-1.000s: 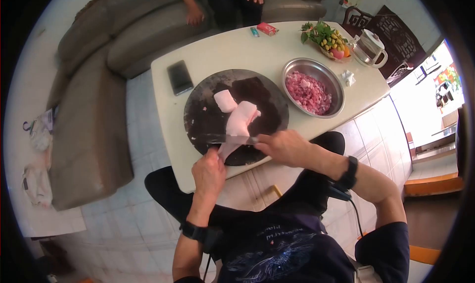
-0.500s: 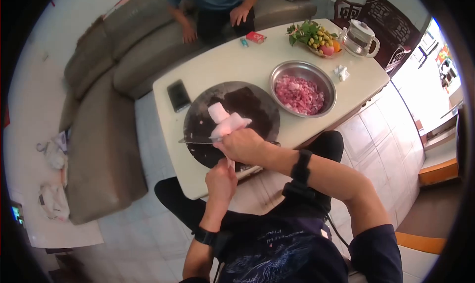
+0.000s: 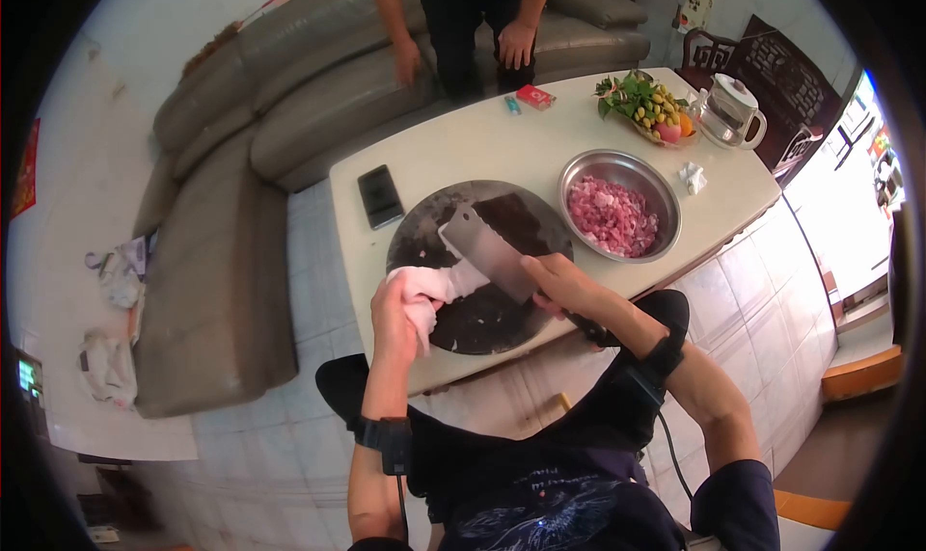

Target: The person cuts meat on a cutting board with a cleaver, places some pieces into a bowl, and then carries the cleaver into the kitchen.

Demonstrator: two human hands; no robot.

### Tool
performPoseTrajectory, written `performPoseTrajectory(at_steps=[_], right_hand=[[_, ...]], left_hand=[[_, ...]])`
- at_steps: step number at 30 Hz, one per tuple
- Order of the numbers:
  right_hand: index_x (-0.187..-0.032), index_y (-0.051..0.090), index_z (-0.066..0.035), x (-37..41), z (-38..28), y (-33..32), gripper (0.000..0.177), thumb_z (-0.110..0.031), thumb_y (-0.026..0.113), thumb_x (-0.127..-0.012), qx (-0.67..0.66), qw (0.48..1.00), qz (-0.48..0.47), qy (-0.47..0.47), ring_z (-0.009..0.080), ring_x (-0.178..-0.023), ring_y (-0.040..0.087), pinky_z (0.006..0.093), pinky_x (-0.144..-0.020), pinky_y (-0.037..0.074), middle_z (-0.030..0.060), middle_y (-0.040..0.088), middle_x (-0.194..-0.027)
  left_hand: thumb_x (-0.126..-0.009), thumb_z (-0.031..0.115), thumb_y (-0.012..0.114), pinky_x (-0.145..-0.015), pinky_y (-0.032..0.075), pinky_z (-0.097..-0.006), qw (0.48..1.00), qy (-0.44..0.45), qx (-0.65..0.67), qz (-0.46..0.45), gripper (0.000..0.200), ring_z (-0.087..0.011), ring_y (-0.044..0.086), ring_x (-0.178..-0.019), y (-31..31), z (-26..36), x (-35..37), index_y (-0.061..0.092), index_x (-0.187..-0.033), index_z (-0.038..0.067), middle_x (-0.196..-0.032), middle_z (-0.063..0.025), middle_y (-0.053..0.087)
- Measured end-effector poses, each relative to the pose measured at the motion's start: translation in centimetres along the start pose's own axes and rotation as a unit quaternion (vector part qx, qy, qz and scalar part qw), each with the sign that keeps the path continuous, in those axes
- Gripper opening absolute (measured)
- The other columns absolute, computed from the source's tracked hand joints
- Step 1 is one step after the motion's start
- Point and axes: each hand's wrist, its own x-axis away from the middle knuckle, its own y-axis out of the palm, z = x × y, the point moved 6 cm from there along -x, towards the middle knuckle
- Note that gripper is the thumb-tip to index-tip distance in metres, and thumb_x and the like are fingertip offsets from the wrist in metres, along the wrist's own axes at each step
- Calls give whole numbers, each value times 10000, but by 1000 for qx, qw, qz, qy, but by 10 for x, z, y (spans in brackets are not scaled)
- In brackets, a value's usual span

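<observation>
At the left end of the worktop [image 3: 511,144], a dark phone [image 3: 380,196] is laid near the round chopping board [image 3: 492,324]. By the left edge of this board, the pale piece of meat [image 3: 424,283] is gripped in the left hand [image 3: 389,324], with one part hanging down over the fingers and the other part stretched toward the blade. Farther right, the handle of the cleaver [image 3: 487,250] is firmly held in the right hand [image 3: 566,283], and the two hands are kept apart. Half a second earlier, the blade was seen edge-on across the meat, with the hands close together; now its broad side is shown, and the meat has been gathered to the left. By this, it may be judged that the cutting is interrupted while the grip is changed. Whether meat and blade are touching cannot be told. At the right, diced meat [image 3: 614,218] is contained in a metal bowl [image 3: 627,168].
</observation>
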Motion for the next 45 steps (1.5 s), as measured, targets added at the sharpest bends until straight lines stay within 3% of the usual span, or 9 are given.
performPoseTrajectory(at_steps=[5,8,11,14,20,34,41,43,45], right_hand=[[-896,565,25,5,-6,-4,276,-242,499,-926,117,992,24,-36,248,-476,573,371,-447,466,154,580,-624],[-946,594,-12,-4,-2,-6,187,-179,561,-867,229,930,122,-262,364,-599,612,445,-572,497,212,611,-682],[-982,617,-44,3,-12,-4,186,-175,577,-856,311,907,161,-234,421,-707,602,494,-657,485,226,617,-723],[-1002,620,-53,11,-15,-4,183,-166,572,-866,333,909,141,-209,410,-702,606,483,-645,482,212,616,-714],[-997,611,-24,39,-33,-3,186,-162,568,-880,297,941,61,-153,391,-663,612,471,-615,486,202,611,-677],[-855,541,-5,44,-37,9,119,-115,587,-844,495,817,-62,-290,337,-554,603,418,-504,475,147,551,-563],[-824,537,31,30,-39,53,123,-9,606,-731,484,856,-79,-165,352,-586,608,411,-515,485,174,556,-615],[-827,517,28,12,-49,80,132,4,591,-720,444,829,-32,-338,336,-543,602,404,-485,478,151,551,-592],[-851,517,27,12,-47,86,168,-17,606,-715,433,846,-26,-309,332,-543,612,408,-487,484,151,569,-607]], left_hand=[[-794,-13,634,-691,537,-315,973,88,-207,53,201,-229,642,-768,9,1,-15,559,-981,-22,-893,-100,641],[-782,-17,626,-687,511,-345,835,292,-466,11,77,-276,658,-760,47,26,9,608,-856,-8,-822,-144,647],[-740,-73,591,-737,534,-342,609,498,-576,-222,128,-282,660,-858,61,-9,47,591,-850,-8,-907,-138,662],[-681,-34,618,-788,540,-359,583,496,-606,-216,102,-305,645,-934,41,-42,67,536,-730,1,-935,-136,661],[-604,-132,573,-735,555,-369,593,525,-583,-183,182,-318,658,-880,36,-42,72,503,-723,-14,-923,-132,666],[-647,9,648,-760,543,-344,622,473,-581,-226,152,-256,638,-877,20,-40,59,575,-781,14,-928,-112,667],[-654,25,680,-668,540,-329,646,454,-566,-235,142,-238,643,-779,17,-39,49,560,-730,35,-843,-89,668],[-658,28,685,-648,535,-329,648,445,-568,-244,143,-237,642,-756,17,-40,50,559,-725,39,-820,-88,664],[-666,39,695,-622,525,-328,663,428,-563,-247,148,-234,636,-716,16,-35,49,560,-727,44,-792,-87,654]])
